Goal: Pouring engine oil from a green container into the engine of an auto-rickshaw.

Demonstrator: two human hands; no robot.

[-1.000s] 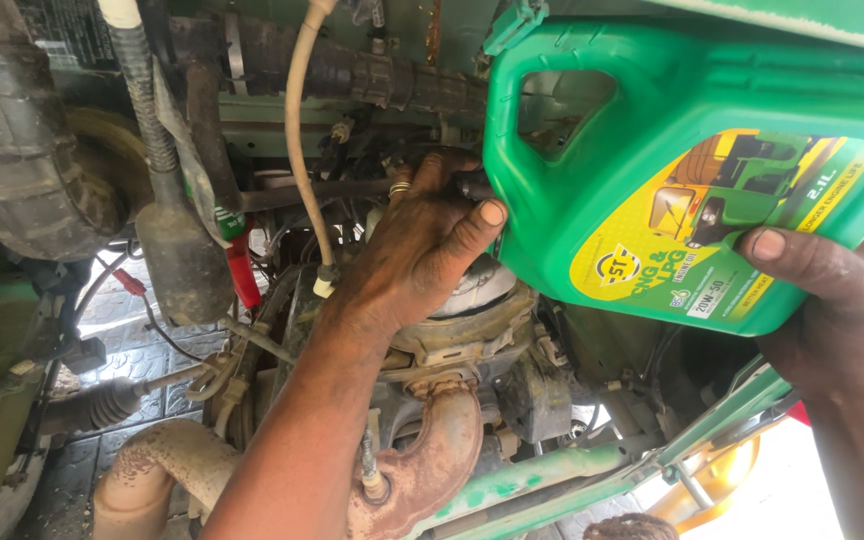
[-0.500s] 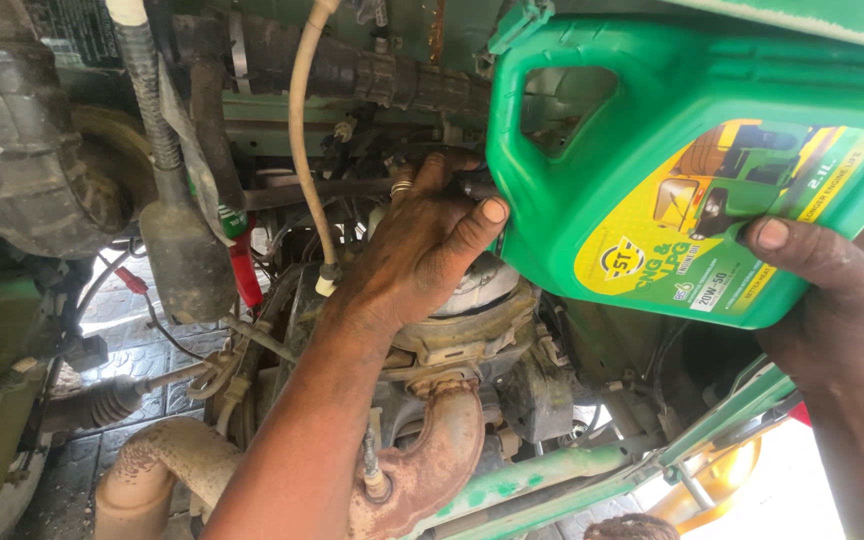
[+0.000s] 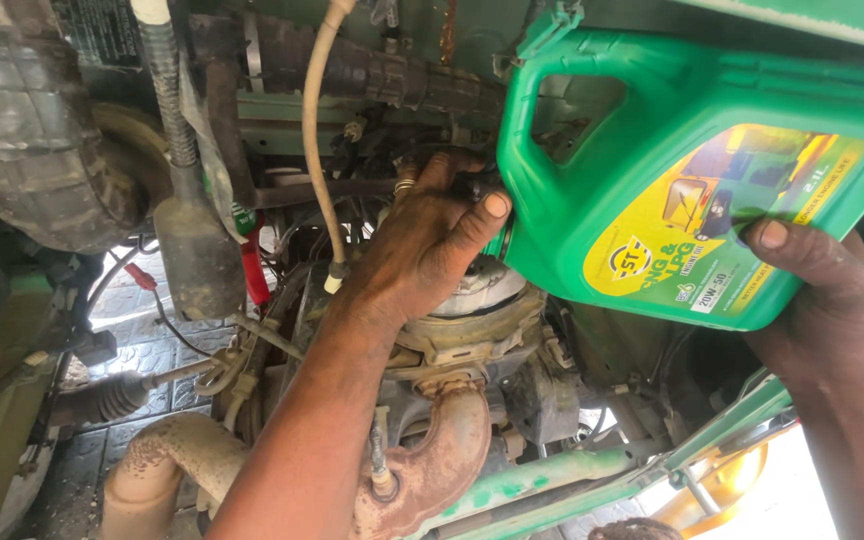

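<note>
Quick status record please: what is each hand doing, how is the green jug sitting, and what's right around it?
left hand: at the jug's mouth, thumb against its neck, over the engine
right hand: under the jug's lower side, thumb on the yellow label
green jug: tipped, mouth down toward the engine
flow: cannot tell, mouth hidden by the fingers
nearby: beige hose, rusty pipe, tyre

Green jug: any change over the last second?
Almost none. The green jug stays tipped with its neck down at the engine. The left hand still holds at the jug's mouth, thumb against the neck; the right hand still props the jug from below, fingertip on the yellow label. Nothing was let go or newly grasped. The hose and rusty pipe are unmoved.
</note>
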